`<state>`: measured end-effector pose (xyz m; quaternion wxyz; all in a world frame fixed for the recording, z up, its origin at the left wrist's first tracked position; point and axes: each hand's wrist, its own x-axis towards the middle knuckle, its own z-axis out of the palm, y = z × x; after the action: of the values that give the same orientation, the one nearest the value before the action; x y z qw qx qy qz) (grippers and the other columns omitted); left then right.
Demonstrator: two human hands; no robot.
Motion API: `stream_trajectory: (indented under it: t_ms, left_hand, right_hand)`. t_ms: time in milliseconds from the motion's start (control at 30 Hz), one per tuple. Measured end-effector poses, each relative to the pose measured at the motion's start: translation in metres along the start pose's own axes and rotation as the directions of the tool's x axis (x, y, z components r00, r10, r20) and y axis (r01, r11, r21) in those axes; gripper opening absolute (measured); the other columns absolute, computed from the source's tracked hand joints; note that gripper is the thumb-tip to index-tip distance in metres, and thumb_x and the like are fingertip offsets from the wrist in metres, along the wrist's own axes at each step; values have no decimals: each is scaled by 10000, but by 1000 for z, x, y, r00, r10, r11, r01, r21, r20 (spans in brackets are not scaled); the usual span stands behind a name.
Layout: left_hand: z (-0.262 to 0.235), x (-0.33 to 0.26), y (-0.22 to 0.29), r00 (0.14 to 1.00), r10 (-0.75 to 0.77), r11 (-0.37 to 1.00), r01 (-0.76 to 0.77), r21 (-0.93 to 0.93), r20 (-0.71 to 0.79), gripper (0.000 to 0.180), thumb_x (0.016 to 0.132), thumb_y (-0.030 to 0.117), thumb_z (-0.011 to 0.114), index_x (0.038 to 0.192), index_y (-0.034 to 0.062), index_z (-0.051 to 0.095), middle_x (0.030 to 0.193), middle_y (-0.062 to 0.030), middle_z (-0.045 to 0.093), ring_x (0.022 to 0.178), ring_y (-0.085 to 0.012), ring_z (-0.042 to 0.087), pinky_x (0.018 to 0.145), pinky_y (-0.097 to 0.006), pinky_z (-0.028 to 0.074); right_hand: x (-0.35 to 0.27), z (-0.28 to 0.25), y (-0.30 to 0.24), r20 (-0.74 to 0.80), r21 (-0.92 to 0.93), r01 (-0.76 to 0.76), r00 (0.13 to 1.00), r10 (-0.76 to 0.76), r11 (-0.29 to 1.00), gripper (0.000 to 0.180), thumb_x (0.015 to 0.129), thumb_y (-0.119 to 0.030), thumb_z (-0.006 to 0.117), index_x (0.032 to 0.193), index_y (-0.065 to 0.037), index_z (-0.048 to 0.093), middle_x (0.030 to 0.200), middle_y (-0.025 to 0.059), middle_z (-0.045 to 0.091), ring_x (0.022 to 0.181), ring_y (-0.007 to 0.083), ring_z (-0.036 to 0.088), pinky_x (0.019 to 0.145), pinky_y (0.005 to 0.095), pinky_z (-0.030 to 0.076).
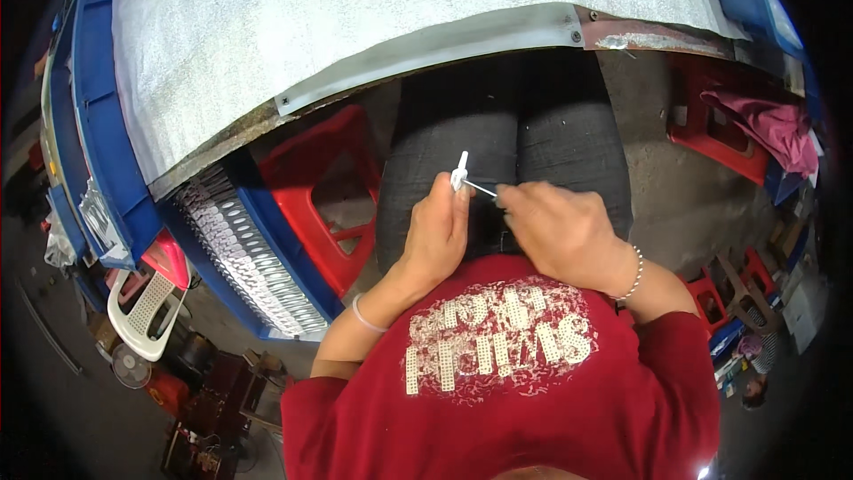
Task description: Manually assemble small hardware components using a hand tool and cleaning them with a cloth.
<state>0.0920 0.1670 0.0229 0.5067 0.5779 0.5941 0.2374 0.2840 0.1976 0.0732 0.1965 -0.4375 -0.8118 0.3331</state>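
Note:
Above my lap, my left hand [433, 229] pinches a small white piece [458, 178] between thumb and fingers. This piece has a narrow tip pointing up and looks like plastic; its exact kind cannot be made out. My right hand [569, 229] is closed, somewhat blurred, and grips a thin metal rod [481, 188] by its right end. The rod's left end meets the white piece at its side. Whether it goes into the piece is too small to tell. Both hands are close together, just short of the table edge.
Ahead lies a table [346, 4] covered with pale foam sheet, its edge faced with a metal strip [426, 49]. A blue bin [311, 258] of shiny metal pieces stands at left beside a red stool [329, 200]. At right, maroon cloth [769, 129] hangs over another red stool [702, 116].

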Motion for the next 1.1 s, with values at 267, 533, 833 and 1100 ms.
stream_trajectory:
  t_ms: [267,533,833,1100]
  left_hand:
    - [7,4,-12,999,50,977,-50,205,7,123,957,85,491,918,-23,447,663,-284,575,626,-486,581,517,-544,437]
    - [9,1,-15,999,8,987,0,159,-53,116,955,86,493,942,-22,453,674,-283,580,631,-488,583,509,-548,436]
    - [9,6,-20,998,30,997,-27,76,-47,113,955,68,488,923,-34,452,666,-292,565,635,-488,584,501,-530,424]
    - [10,11,-15,997,34,979,-19,202,-70,103,940,55,503,920,-30,449,670,-294,570,643,-482,592,509,-541,424]
  right_hand:
    - [10,4,9,125,477,-377,923,364,794,227,814,-37,647,1034,19,667,806,142,659,705,261,669,624,315,542]
    - [14,0,-1,262,-65,-95,959,109,993,393,809,-94,645,1200,-62,637,691,125,582,554,245,604,525,337,517]
    - [18,1,-11,333,-274,-9,937,104,962,493,757,-83,606,1250,-73,614,759,143,612,547,264,605,461,381,487]
    - [15,17,11,317,373,-491,865,389,788,335,859,-72,626,1190,-24,638,977,183,684,768,249,683,661,335,527]
